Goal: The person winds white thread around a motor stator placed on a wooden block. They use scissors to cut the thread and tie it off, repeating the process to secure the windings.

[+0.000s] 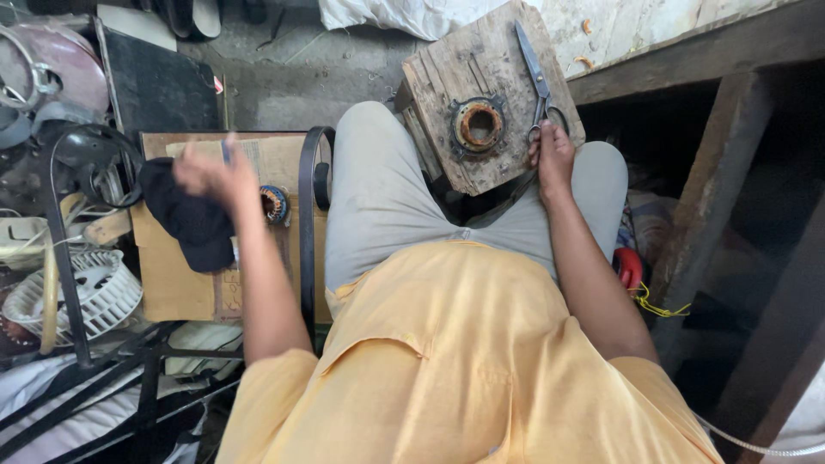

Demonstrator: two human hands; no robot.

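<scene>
Sitting low in a cluttered workshop, a person in a yellow shirt (pixel 464 361) and grey trousers (pixel 387 198) works over a bare concrete floor (pixel 292 77), dusty and stained.

Head view, only one. A worn wooden block (pixel 490 77), rough-grained and chipped at the edges, rests between the knees. Bolted on its top is a rusty round metal flange (pixel 479 125) with a hole in the middle. Steel scissors (pixel 537 82) lie on the block just right of the flange, blades pointing away. The right hand (pixel 554 155) sits at the block's near edge, fingers curled at the scissor handle loops; gripping or just touching, cannot tell.

The left hand (pixel 210 172) is raised to the side, blurred, closed around a thin dark pen-like thing (pixel 225 151). Just under it, a black cloth (pixel 193 222), soft and crumpled, lies on a flat cardboard box (pixel 172 283). A small round copper-wound coil (pixel 275 204) sits on the cardboard beside the cloth. A black belt loop (pixel 306 232) curves along the box's right edge.

Far left: a white plastic fan guard (pixel 82 296), ribbed, and dark metal frames (pixel 69 258). Right side: a heavy wooden bench frame (pixel 713 198), dark underneath, a red object (pixel 629 266) and yellow wire (pixel 657 305) near the hip.
</scene>
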